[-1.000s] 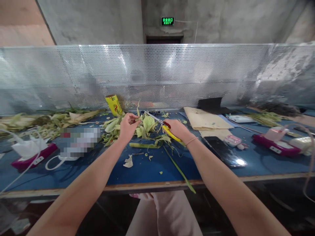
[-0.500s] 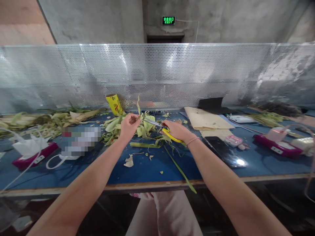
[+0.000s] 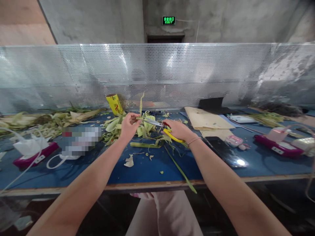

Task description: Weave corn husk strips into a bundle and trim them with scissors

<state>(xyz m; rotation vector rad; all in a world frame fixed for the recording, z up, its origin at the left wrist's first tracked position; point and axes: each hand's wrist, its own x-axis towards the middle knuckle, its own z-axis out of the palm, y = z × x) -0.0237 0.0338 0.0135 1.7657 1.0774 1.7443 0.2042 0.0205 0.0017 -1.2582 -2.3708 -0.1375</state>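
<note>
My left hand (image 3: 130,124) is closed in a pinch on a pale green strip of corn husk (image 3: 141,104) that stands up above the fingers. In my right hand (image 3: 180,130) is a pair of scissors (image 3: 154,122) with yellow and red handles, its blades pointing left at the fingertips of my left hand. Whether the blades touch the husk I cannot tell. Behind and below the hands lies a heap of husk pieces (image 3: 113,127). A cut green stalk (image 3: 144,145) rests in front of the heap.
A yellow tube (image 3: 114,104) stands tilted behind the heap. To the right are brown paper (image 3: 205,118), a phone (image 3: 222,151) and a purple power strip (image 3: 278,145). Another power strip (image 3: 36,156) with cables is at left. A long green strip (image 3: 180,170) hangs over the table edge.
The husk strip above my left hand has swung slightly to the right. My right hand and the scissors have shifted a little to the right; the rest looks the same.
</note>
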